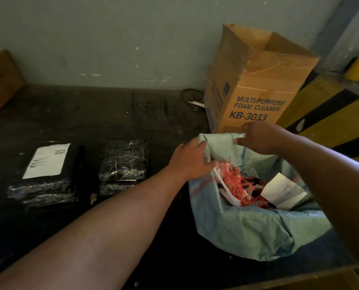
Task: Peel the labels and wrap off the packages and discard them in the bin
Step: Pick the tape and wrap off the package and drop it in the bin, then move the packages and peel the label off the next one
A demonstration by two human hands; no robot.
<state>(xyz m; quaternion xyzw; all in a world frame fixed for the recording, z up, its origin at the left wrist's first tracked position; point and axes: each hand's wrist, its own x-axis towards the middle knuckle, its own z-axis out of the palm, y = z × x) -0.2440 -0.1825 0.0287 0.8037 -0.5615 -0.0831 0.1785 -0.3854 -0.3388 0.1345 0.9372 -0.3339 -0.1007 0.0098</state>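
Observation:
A pale green sack (247, 229) serves as the bin at the right, its mouth open. Inside lie red plastic strips (235, 185) and a white peeled label (283, 193). My left hand (190, 160) grips the sack's near-left rim. My right hand (258, 137) pinches the far rim of the sack. On the dark floor to the left lie two stacks of black wrapped packages. The left stack (44, 185) carries a white label (47, 161) on top. The right stack (124, 162) shows shiny wrap and no label.
A tall open cardboard box (256, 91) printed "MULTI-PURPOSE FOAM CLEANER" stands behind the sack against the wall. A yellow and black striped barrier (329, 109) is at the right. Another cardboard box (0, 78) sits at the far left.

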